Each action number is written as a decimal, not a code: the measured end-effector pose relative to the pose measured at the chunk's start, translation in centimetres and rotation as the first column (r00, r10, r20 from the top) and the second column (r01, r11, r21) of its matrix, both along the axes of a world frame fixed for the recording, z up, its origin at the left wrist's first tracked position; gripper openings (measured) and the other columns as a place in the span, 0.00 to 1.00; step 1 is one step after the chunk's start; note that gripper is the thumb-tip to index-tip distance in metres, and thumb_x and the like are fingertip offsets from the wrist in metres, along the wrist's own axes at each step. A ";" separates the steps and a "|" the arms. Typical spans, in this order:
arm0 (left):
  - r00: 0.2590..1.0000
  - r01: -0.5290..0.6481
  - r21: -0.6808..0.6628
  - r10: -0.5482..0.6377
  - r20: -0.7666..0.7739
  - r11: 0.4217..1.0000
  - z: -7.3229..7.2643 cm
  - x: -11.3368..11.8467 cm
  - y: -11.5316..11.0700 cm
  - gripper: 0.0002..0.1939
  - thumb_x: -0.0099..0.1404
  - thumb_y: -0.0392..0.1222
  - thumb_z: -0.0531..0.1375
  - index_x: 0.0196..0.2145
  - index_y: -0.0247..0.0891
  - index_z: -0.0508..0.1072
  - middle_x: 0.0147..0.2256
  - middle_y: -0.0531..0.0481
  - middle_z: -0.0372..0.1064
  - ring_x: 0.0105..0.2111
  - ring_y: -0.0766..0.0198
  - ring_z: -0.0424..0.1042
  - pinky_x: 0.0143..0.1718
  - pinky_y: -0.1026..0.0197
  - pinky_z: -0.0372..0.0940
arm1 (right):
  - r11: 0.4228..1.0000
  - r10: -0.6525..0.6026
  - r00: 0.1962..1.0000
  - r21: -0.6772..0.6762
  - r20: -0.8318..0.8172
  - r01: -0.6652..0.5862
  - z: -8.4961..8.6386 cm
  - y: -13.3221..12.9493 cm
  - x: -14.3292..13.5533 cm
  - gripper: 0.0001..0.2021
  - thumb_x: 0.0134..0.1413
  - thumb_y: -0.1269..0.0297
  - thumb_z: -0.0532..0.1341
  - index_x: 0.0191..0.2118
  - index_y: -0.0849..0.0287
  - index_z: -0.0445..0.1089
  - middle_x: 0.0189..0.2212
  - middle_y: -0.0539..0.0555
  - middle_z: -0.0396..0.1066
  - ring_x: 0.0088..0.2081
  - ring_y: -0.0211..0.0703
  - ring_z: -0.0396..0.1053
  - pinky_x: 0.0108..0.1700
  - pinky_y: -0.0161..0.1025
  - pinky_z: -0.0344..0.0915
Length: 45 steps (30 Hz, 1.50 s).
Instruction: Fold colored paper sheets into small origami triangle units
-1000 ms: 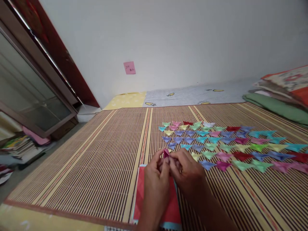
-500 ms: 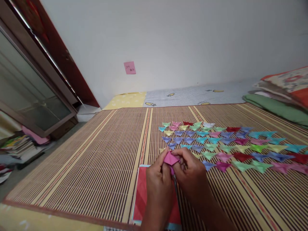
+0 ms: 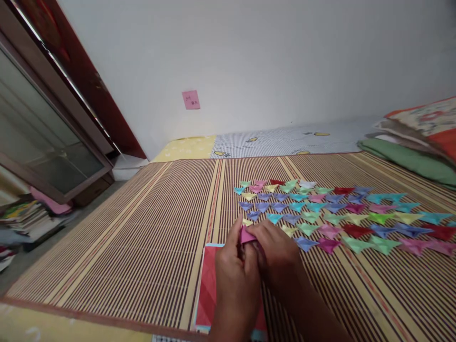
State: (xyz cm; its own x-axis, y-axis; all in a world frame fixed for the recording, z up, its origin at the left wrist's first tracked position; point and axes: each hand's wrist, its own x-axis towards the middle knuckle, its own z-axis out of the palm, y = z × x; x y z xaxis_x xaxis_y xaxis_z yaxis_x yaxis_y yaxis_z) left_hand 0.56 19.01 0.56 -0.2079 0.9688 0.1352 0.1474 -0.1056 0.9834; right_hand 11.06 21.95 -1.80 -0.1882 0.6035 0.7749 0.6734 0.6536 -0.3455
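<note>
A small piece of folded pink paper is pinched between both hands, mostly covered by the fingers. My left hand is closed on its left side, thumb and fingertips at the edge. From the right, my right hand closes on the same paper, its thumb and fingers bent over it. Below the left wrist lies a stack of square paper with a red sheet on top and light blue edges, partly hidden by the forearm. Rows of small folded paper pieces, such as a magenta one, stand just beyond and right of my hands.
A striped woven mat covers the bed. Folded bedding, including a green piece, is piled at the far right. A pink note sticks to the white wall. At left are a glass-fronted cabinet and stacked books.
My right hand has moved left, closer to the left hand, and now covers more of the pink paper. Less of the paper shows than before.
</note>
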 end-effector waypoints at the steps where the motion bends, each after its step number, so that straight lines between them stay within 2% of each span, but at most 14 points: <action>1: 1.000 0.012 -0.030 -0.012 0.014 0.999 0.3 -0.1 -0.1 0.25 0.64 0.34 0.61 0.59 0.40 0.75 0.34 0.45 0.80 0.28 0.60 0.76 0.33 0.59 0.72 | 1.000 0.022 1.000 -0.003 -0.011 -0.022 0.0 0.0 0.0 0.10 0.69 0.68 0.51 0.38 0.58 0.68 0.31 0.57 0.72 0.33 0.47 0.71 0.34 0.41 0.66; 3: 0.995 0.068 -0.066 -0.063 0.079 0.995 0.8 -0.2 -0.2 0.26 0.64 0.34 0.62 0.60 0.40 0.74 0.38 0.42 0.80 0.34 0.57 0.78 0.37 0.57 0.73 | 0.999 0.038 0.997 0.015 -0.069 -0.037 -0.1 0.0 -0.1 0.09 0.69 0.67 0.52 0.39 0.58 0.67 0.34 0.58 0.73 0.36 0.48 0.71 0.37 0.42 0.66; 5: 0.983 0.093 -0.074 -0.080 0.162 0.993 1.0 -0.2 -0.3 0.26 0.63 0.35 0.64 0.59 0.40 0.74 0.46 0.39 0.79 0.45 0.52 0.78 0.48 0.54 0.72 | 0.999 0.019 0.994 0.046 -0.110 -0.014 -0.2 0.1 -0.1 0.08 0.69 0.67 0.51 0.42 0.58 0.67 0.36 0.58 0.74 0.39 0.49 0.71 0.41 0.44 0.66; 8: 0.966 0.060 -0.077 -0.038 0.256 0.995 1.0 0.0 -0.5 0.28 0.62 0.35 0.65 0.60 0.41 0.73 0.54 0.37 0.74 0.60 0.49 0.69 0.61 0.50 0.63 | 0.998 -0.010 0.994 0.066 -0.108 0.017 -0.4 0.0 -0.2 0.08 0.69 0.68 0.51 0.43 0.57 0.67 0.37 0.57 0.76 0.41 0.50 0.71 0.44 0.46 0.63; 10: 0.944 0.072 -0.089 -0.040 0.327 0.993 0.9 0.2 -0.6 0.32 0.61 0.35 0.65 0.63 0.41 0.70 0.57 0.36 0.72 0.62 0.47 0.66 0.63 0.50 0.61 | 0.997 -0.007 0.993 0.077 -0.115 0.016 -0.4 -0.2 -0.3 0.08 0.68 0.69 0.52 0.45 0.56 0.67 0.38 0.57 0.77 0.42 0.50 0.72 0.45 0.47 0.62; 15: 0.834 0.176 -0.092 -0.099 0.542 0.980 0.3 0.6 -0.9 0.36 0.59 0.35 0.64 0.65 0.38 0.67 0.51 0.36 0.75 0.60 0.47 0.69 0.62 0.49 0.61 | 0.986 -0.064 0.986 0.144 -0.154 0.086 -0.2 -0.2 -0.5 0.07 0.66 0.71 0.55 0.45 0.55 0.67 0.38 0.56 0.78 0.43 0.51 0.72 0.47 0.48 0.61; 18: 0.764 0.207 -0.089 -0.104 0.637 0.974 -0.3 1.0 -1.0 0.36 0.60 0.38 0.65 0.65 0.37 0.67 0.46 0.38 0.77 0.58 0.48 0.71 0.61 0.48 0.61 | 0.984 -0.115 0.988 0.127 -0.101 0.128 0.0 -0.1 -0.4 0.06 0.65 0.68 0.57 0.44 0.56 0.69 0.37 0.57 0.77 0.41 0.51 0.70 0.45 0.47 0.60; 21: 0.697 0.257 -0.060 -0.142 0.703 0.965 -0.4 1.1 -1.0 0.35 0.59 0.41 0.67 0.63 0.38 0.69 0.46 0.39 0.77 0.58 0.48 0.70 0.61 0.48 0.62 | 0.982 -0.145 0.986 0.114 -0.079 0.153 -0.1 0.1 -0.4 0.07 0.64 0.68 0.56 0.44 0.57 0.70 0.38 0.58 0.76 0.41 0.52 0.69 0.45 0.47 0.61; 25: 0.571 0.312 0.008 -0.195 0.798 0.950 0.7 1.2 -0.8 0.29 0.60 0.56 0.67 0.54 0.37 0.77 0.50 0.37 0.76 0.60 0.45 0.68 0.60 0.47 0.63 | 0.977 -0.155 0.985 0.140 -0.071 0.163 -0.1 0.0 -0.2 0.10 0.64 0.73 0.53 0.45 0.57 0.71 0.40 0.58 0.76 0.43 0.52 0.68 0.46 0.48 0.60; 28: 0.535 0.311 -0.031 -0.148 0.832 0.950 1.7 1.2 -0.3 0.31 0.60 0.67 0.62 0.41 0.35 0.81 0.44 0.36 0.78 0.55 0.43 0.72 0.56 0.45 0.68 | 0.980 -0.112 0.992 0.156 -0.059 0.120 -0.1 -0.2 -0.2 0.11 0.66 0.73 0.52 0.46 0.57 0.70 0.41 0.58 0.76 0.45 0.52 0.68 0.48 0.48 0.59; 30: 0.516 0.283 -0.106 -0.058 0.854 0.953 1.7 1.2 0.0 0.27 0.61 0.65 0.63 0.35 0.35 0.81 0.39 0.38 0.79 0.50 0.46 0.76 0.52 0.48 0.71 | 0.986 -0.078 0.996 0.142 -0.045 0.084 -0.2 -0.4 -0.3 0.11 0.66 0.72 0.53 0.47 0.57 0.70 0.43 0.58 0.76 0.46 0.53 0.67 0.48 0.49 0.58; 33: 0.468 0.222 -0.193 0.069 0.881 0.956 1.1 1.2 0.2 0.19 0.62 0.56 0.66 0.34 0.35 0.80 0.38 0.41 0.79 0.44 0.51 0.78 0.48 0.52 0.72 | 0.991 -0.079 0.996 0.108 -0.027 0.082 -0.4 -0.6 -0.5 0.10 0.65 0.71 0.55 0.47 0.55 0.70 0.45 0.57 0.76 0.48 0.54 0.66 0.49 0.50 0.57; 39: 0.402 0.261 -0.195 0.077 0.912 0.946 0.0 1.2 0.1 0.13 0.62 0.48 0.67 0.35 0.33 0.80 0.37 0.42 0.78 0.43 0.53 0.78 0.46 0.55 0.72 | 0.984 -0.112 0.993 0.140 -0.028 0.115 -0.5 -0.8 -0.9 0.09 0.67 0.70 0.53 0.46 0.58 0.69 0.43 0.59 0.75 0.47 0.55 0.66 0.49 0.51 0.57; 45: 0.411 0.216 -0.195 0.092 0.907 0.957 0.0 1.0 0.4 0.13 0.62 0.47 0.69 0.34 0.33 0.78 0.34 0.44 0.77 0.41 0.55 0.77 0.45 0.55 0.72 | 0.989 -0.083 0.996 0.118 -0.027 0.086 -0.6 -0.8 -0.9 0.11 0.68 0.69 0.52 0.49 0.57 0.69 0.45 0.59 0.75 0.49 0.56 0.64 0.50 0.52 0.56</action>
